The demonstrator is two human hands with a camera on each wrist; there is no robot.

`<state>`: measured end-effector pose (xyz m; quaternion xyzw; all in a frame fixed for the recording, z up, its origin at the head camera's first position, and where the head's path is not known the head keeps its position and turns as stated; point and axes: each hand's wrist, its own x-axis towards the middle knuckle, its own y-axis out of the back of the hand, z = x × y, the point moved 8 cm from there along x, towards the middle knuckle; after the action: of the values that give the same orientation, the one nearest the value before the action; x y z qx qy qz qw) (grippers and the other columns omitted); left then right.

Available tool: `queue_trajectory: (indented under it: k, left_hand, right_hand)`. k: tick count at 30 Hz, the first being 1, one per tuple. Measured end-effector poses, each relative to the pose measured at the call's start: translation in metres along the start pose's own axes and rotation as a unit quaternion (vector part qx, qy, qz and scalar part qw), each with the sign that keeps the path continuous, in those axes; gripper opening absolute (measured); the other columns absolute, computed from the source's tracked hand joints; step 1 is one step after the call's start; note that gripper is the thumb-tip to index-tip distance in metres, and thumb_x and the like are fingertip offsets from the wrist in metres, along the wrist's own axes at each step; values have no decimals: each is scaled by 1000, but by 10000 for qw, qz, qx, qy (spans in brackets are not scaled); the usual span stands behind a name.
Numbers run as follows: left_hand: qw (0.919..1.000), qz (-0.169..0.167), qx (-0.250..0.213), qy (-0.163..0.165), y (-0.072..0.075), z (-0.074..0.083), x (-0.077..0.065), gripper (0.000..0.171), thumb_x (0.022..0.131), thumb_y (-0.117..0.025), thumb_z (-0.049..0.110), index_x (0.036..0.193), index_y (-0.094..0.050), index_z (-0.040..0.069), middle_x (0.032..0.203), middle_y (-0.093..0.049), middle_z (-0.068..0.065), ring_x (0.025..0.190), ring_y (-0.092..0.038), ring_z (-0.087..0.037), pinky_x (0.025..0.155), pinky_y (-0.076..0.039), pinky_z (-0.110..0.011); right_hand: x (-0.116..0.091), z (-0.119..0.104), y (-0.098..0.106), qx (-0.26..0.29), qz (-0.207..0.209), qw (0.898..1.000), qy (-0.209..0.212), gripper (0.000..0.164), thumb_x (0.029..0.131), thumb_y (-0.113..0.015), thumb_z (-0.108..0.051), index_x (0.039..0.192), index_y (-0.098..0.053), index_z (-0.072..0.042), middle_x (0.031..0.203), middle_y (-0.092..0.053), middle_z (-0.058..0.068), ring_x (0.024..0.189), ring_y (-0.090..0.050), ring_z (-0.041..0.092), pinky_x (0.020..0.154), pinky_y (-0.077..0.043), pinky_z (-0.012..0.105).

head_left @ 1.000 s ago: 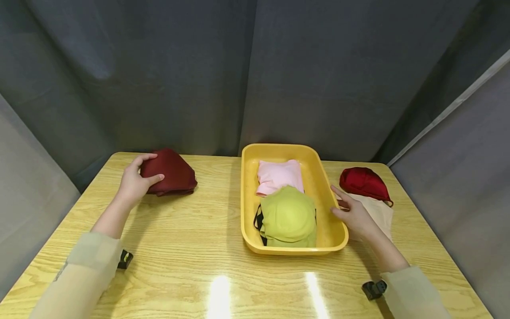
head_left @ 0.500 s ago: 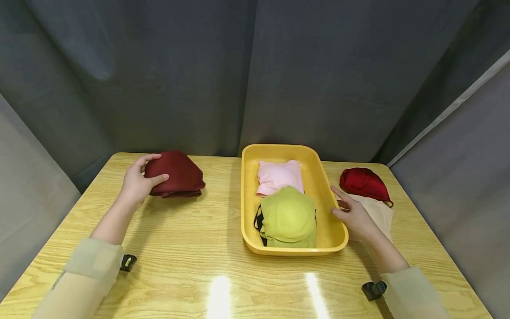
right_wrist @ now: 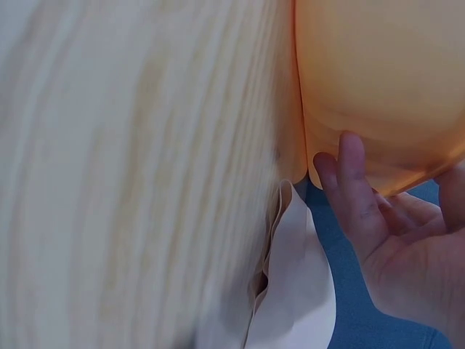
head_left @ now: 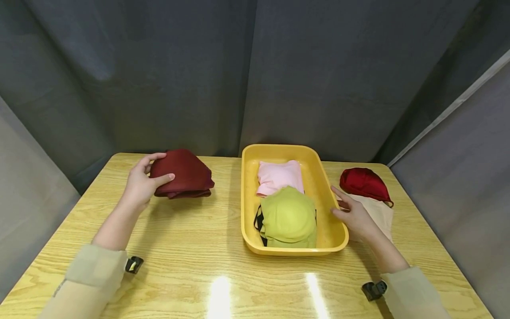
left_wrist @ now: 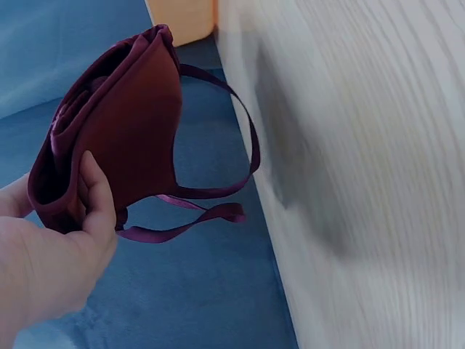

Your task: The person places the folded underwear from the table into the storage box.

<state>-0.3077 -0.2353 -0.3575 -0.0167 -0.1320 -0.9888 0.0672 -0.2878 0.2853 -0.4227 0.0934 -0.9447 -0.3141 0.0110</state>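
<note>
My left hand (head_left: 139,181) pinches a folded dark red bra (head_left: 183,173) at its left end, thumb in front and fingers behind. In the left wrist view the bra (left_wrist: 131,123) hangs off the table, its loose straps dangling. My right hand (head_left: 356,217) rests at the right side of a yellow plastic bin (head_left: 295,251), relaxed fingers against its outer wall, as the right wrist view also shows. Inside the bin lie a pink folded garment (head_left: 280,175) and, nearer, a yellow-green bra (head_left: 288,215) over something black with a strap.
Right of the bin lie a bright red bra (head_left: 364,182) and a beige garment (head_left: 378,210), partly behind my right hand. The wooden table (head_left: 179,266) ends at a grey curtain (head_left: 183,79) at the back, with grey partitions on both sides.
My left hand has moved right with the dark red bra, which is now a little nearer the bin. The right hand, the bin and its contents have stayed put.
</note>
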Motion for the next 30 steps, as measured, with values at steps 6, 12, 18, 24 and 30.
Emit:
queue_trajectory:
  k: [6,12,18,24,30]
  left_hand:
    - [9997,-32,-238,0,-7,6,-5,63,83,-72,9,138,-45,19,117,-47,-6,106,-50,-22,70,-56,-23]
    - [9990,-85,-448,-2,-14,13,-10,62,83,-72,8,137,-45,19,118,-47,-5,105,-51,-21,70,-56,-24]
    - [9979,-117,-637,-80,-20,21,-14,61,82,-72,5,136,-47,19,119,-47,-5,106,-51,-21,70,-56,-24]
    - [9955,-217,-858,-341,-30,35,-20,59,82,-72,3,134,-48,18,117,-49,-4,104,-52,-19,70,-56,-23]
    - [9898,-275,-1306,-495,-42,48,-25,57,81,-71,-1,131,-50,16,117,-50,-5,102,-54,-20,71,-56,-23]
  right_hand:
    - [1,0,1,-19,-2,10000,10,65,95,-53,-15,151,-21,-12,139,-41,31,124,-46,44,88,-51,45]
    - [0,-2,0,-40,0,10000,35,65,95,-54,-16,151,-22,-12,139,-41,31,123,-46,44,88,-52,43]
    - [0,1,0,-67,25,10000,-30,64,95,-53,-17,151,-22,-14,136,-44,31,121,-49,43,87,-53,42]
    - [-1,1,1,23,8,10000,-42,65,95,-53,-16,151,-21,-15,137,-43,32,121,-49,43,86,-53,41]
    - [-2,1,1,78,20,10000,-51,65,94,-53,-15,151,-22,-14,136,-44,32,119,-50,42,84,-54,38]
